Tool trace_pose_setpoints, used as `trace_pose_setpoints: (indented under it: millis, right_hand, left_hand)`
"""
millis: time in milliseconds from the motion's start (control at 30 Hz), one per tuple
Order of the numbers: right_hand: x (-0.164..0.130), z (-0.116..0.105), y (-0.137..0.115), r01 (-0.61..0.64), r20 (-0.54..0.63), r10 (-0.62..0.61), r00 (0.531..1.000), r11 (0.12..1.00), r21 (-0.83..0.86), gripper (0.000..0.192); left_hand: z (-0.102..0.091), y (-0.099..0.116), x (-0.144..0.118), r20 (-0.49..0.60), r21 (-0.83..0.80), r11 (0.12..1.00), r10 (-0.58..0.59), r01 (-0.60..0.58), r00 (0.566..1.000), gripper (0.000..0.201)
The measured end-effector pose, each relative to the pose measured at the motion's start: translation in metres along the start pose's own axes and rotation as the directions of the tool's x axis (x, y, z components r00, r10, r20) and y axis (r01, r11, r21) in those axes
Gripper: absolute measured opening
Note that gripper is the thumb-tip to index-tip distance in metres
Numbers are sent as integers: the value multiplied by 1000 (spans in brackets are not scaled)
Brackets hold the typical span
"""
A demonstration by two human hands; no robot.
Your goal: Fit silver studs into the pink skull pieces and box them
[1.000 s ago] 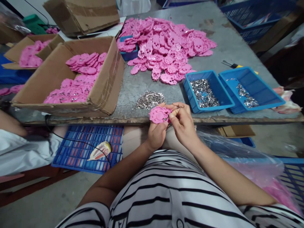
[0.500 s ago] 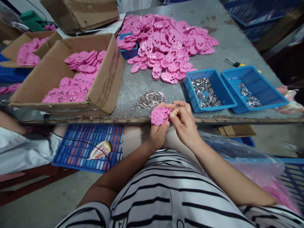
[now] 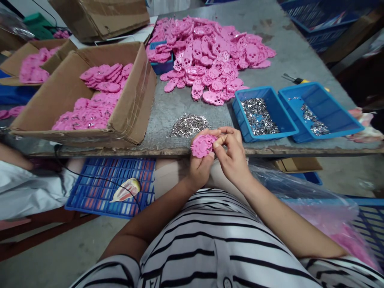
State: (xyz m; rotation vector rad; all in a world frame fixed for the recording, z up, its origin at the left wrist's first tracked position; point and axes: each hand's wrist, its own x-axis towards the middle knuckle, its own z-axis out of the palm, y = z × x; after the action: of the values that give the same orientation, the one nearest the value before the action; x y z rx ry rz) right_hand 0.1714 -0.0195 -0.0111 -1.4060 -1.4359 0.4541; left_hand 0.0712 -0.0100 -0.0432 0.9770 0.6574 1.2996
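Observation:
My left hand [image 3: 198, 168] holds a pink skull-shaped plastic piece [image 3: 203, 145] at the table's front edge. My right hand [image 3: 232, 154] pinches at the right side of that piece, fingertips closed on something too small to make out. Just beyond the hands lies a loose heap of small silver metal parts [image 3: 189, 124]. A big pile of the same pink pieces [image 3: 210, 56] covers the far middle of the grey table [image 3: 288, 56].
A cardboard box [image 3: 132, 108] with stacked pink pieces stands at left. Two blue trays [image 3: 265, 114] [image 3: 322, 110] with metal parts sit at right. Another person's arm [image 3: 12, 158] shows at far left. A blue crate [image 3: 108, 186] lies under the table.
The hands stay at the table edge. My right fingers have shifted slightly against the pink piece; the view has drifted a little.

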Motion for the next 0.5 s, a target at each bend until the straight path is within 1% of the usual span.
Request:
trace_pose_setpoints:
  millis: [67,167,233,300,367,433,467,500]
  right_hand:
    - [0,1,2,-6,-22,6,1000,1000,-5,13]
    - [-3,3,6,-35,-50,37,998,999,26,12]
    - [-4,5,7,-60,-57,63,996,997,50,12]
    - [-2,1,8,-65,-60,69,996,996,58,12]
    - [8,-11,10,-38,-70,42,997,998,50,11]
    - [27,-31,15,-13,-98,15,995,1000,17,9]
    - [39,-43,19,-19,-123,16,992,1000,-17,7]
    - [52,-56,24,-55,-157,41,987,995,-80,8]
  left_hand:
    - [5,8,2,-9,-93,995,-35,34,999,54]
    - [13,18,5,-45,-226,964,-152,138,987,55]
    - [16,23,8,-88,-283,940,-224,191,971,58]
    - [17,26,10,-130,-309,927,-262,212,956,60]
    - [16,27,11,-158,-311,924,-281,222,947,59]
    - [14,27,11,-162,-296,925,-295,239,942,57]
    - [13,27,11,-158,-284,926,-300,248,941,56]
    - [12,27,11,-151,-270,928,-302,255,941,55]
